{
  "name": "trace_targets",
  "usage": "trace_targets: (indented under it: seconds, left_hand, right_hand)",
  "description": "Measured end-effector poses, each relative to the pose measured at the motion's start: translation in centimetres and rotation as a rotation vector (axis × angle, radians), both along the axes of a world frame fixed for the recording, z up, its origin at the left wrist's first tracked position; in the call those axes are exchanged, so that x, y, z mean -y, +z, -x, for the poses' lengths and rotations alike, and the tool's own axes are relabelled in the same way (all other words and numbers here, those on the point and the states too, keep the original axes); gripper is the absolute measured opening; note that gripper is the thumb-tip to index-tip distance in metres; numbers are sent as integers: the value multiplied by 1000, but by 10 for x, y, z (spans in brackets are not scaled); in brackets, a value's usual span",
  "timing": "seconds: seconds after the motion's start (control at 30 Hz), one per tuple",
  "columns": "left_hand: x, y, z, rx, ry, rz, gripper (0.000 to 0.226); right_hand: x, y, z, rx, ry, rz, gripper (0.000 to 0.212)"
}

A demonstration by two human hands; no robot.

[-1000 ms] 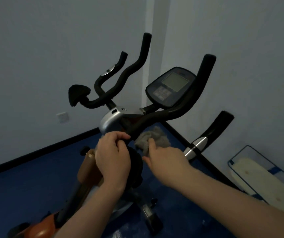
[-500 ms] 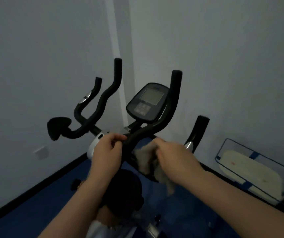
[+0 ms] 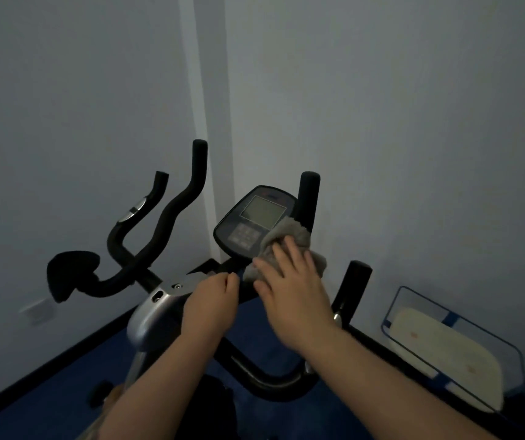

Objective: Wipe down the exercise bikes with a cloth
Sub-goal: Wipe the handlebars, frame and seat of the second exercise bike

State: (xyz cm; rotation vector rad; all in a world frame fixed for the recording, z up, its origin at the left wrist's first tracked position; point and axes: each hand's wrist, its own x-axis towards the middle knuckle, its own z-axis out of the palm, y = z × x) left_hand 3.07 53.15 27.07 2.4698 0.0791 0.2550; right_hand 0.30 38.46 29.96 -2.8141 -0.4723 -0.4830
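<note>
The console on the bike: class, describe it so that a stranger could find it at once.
Start at the room's corner, where the exercise bike stands. Between its black handlebars sits the console, a dark tilted oval panel. Only it carries a pale grey screen and buttons, with the grey cloth pressed against its right edge.

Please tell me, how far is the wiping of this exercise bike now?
Nothing can be confirmed as finished; no wiped surface looks different. In hand: the right hand presses the grey cloth against the lower right edge of the console, while the left hand grips the handlebar near its clamp. The upright grips, silver housing and lower frame appear still to do.
</note>
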Motion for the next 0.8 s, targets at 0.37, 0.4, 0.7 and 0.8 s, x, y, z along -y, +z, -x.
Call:
trace_targets:
  seconds: [0.37,0.4,0.7,0.8]
  left_hand:
    - [2,5,4,58,86,50,38]
    - [2,6,4,57,91,87,38]
    - [-2,7,2,29,132,279,39]
    - [-2,9,1,-98,55,331,35]
  right_hand:
    - [14,12,-28,3,89,213,49]
    - [3,5,-20,8,55,180,49]
    - [25,14,-39,20,104,272,64]
    - [2,1,-19,36,9,86,55]
